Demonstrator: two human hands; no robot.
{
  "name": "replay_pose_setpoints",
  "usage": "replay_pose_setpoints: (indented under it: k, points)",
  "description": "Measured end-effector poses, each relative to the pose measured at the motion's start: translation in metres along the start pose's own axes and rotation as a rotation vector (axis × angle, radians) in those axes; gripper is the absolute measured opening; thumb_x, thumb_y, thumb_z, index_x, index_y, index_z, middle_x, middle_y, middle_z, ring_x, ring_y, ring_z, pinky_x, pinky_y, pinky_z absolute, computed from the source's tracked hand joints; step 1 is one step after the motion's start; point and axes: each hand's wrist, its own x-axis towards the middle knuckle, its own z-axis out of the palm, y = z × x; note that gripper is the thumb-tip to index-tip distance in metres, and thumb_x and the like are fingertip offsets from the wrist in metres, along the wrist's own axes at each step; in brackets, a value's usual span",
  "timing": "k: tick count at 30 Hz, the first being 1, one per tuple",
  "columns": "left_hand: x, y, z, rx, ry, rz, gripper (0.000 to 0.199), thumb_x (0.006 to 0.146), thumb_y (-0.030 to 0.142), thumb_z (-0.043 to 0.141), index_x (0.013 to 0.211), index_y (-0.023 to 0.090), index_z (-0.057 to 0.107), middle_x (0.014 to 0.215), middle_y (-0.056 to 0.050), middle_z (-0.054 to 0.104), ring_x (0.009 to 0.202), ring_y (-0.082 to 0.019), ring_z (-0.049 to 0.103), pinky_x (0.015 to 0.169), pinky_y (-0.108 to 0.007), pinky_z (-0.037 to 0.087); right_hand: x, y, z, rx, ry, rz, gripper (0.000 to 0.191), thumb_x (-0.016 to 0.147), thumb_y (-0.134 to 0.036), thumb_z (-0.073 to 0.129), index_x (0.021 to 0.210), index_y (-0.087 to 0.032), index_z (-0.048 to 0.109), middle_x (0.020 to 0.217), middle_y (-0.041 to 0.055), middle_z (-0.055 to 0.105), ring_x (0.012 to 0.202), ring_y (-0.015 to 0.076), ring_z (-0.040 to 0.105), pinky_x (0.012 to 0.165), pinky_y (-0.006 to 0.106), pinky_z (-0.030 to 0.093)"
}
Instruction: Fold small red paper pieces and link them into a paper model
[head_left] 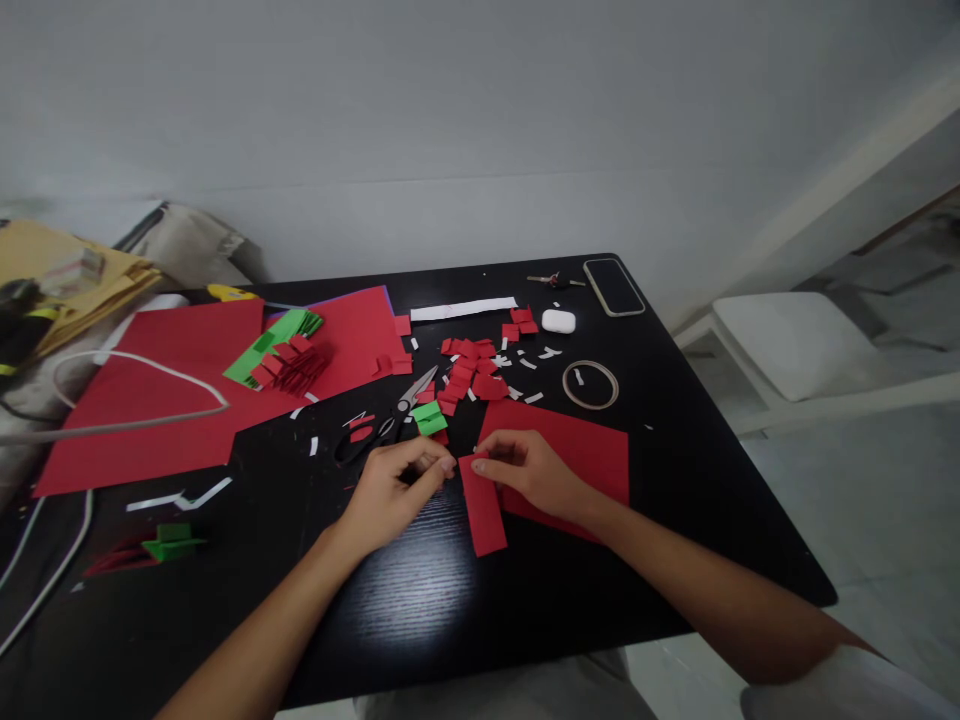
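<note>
My right hand pinches the top end of a red paper strip, which slants down over the black table. Under that hand and forearm lies a larger red sheet. Just left of the strip is my left hand, its thumb and fingertips pressed together; what they hold, if anything, is too small to name. Beyond my left hand sit a folded green piece and partly open scissors with black handles. Several small red paper pieces are heaped behind the hands, among white scraps.
Large red sheets bear a stack of green paper at the left, crossed by a white cable. A tape ring, white case, keys and phone lie at the right. A white stool stands beyond.
</note>
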Motion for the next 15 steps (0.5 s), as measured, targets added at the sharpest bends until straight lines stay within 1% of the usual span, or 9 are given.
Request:
replay_pose_setpoints:
  k: [3, 6, 9, 15]
  points:
    - [0.0003, 0.0008, 0.0012, 0.010, 0.009, 0.010, 0.023, 0.098, 0.034, 0.060, 0.089, 0.016, 0.070, 0.068, -0.001, 0.066, 0.061, -0.012, 0.061, 0.061, -0.022, 0.049, -0.0003, 0.0000, 0.0004, 0.007, 0.003, 0.005, 0.022, 0.082, -0.038, 0.077, 0.086, -0.016, 0.073, 0.081, 0.0015, 0.069, 0.077, 0.0167, 0.062, 0.073, 0.030, 0.047]
    - [0.0005, 0.0005, 0.0024, 0.010, 0.006, 0.012, 0.020, 0.097, 0.033, 0.061, 0.098, 0.016, 0.071, 0.071, -0.001, 0.067, 0.064, -0.012, 0.062, 0.063, -0.023, 0.050, -0.0006, 0.0002, 0.0006, 0.013, 0.005, 0.014, 0.023, 0.081, -0.039, 0.077, 0.086, -0.017, 0.073, 0.081, 0.0015, 0.069, 0.077, 0.0172, 0.062, 0.073, 0.030, 0.047]
    - [0.0002, -0.0006, 0.0028, 0.016, -0.003, 0.018, 0.021, 0.097, 0.032, 0.061, 0.106, 0.016, 0.072, 0.073, -0.001, 0.067, 0.065, -0.012, 0.062, 0.064, -0.023, 0.051, -0.0007, 0.0005, 0.0003, 0.016, 0.003, 0.014, 0.024, 0.081, -0.040, 0.078, 0.087, -0.017, 0.073, 0.081, 0.0014, 0.069, 0.076, 0.0173, 0.062, 0.073, 0.030, 0.047]
    - [-0.0009, -0.0017, 0.0026, 0.021, -0.018, 0.052, 0.022, 0.096, 0.027, 0.063, 0.113, 0.017, 0.073, 0.075, -0.001, 0.068, 0.068, -0.012, 0.063, 0.067, -0.023, 0.052, -0.0008, -0.0010, -0.0005, 0.006, -0.004, -0.006, 0.022, 0.082, -0.038, 0.077, 0.086, -0.016, 0.074, 0.081, 0.0016, 0.070, 0.076, 0.0164, 0.062, 0.073, 0.030, 0.046]
